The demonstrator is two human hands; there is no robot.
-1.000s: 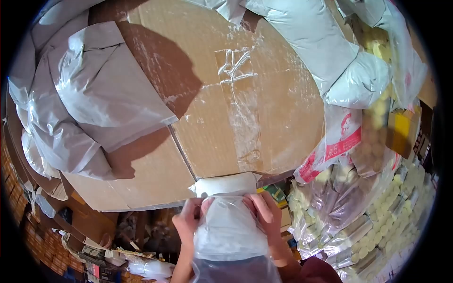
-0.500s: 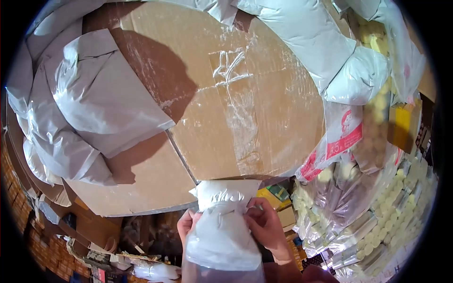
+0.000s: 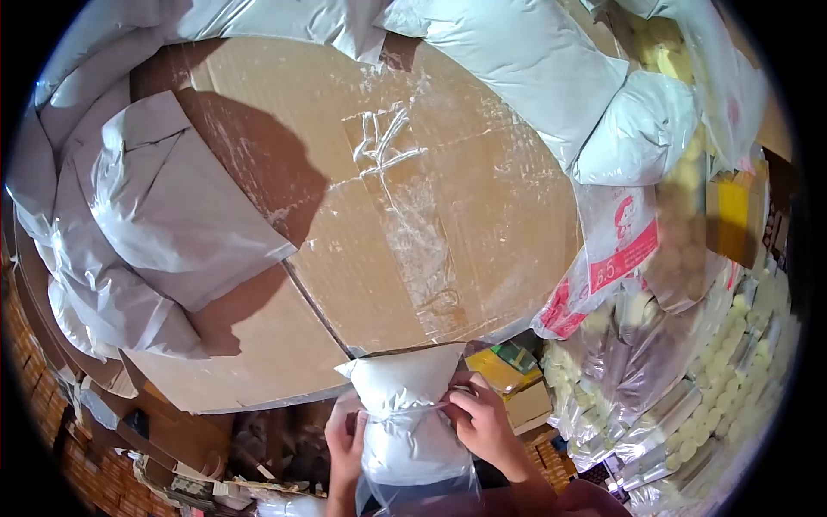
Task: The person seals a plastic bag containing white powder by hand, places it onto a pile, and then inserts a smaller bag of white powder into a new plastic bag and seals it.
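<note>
The white bag (image 3: 403, 388) had gained a pinched waist, left hand (image 3: 347, 441) and right hand (image 3: 482, 424) clamped on it, seemingly mid-tying, wanting steady tension.

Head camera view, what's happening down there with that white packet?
A person grips a white packet with both hands. The left hand and the right hand pinch its sides, where a clear plastic bag is bunched around it and covers its lower part. The packet's top end sits at the near edge of a large cardboard sheet. Grey mailer bags lie on the cardboard to the left, and bagged yellowish goods are piled on the right.
</note>
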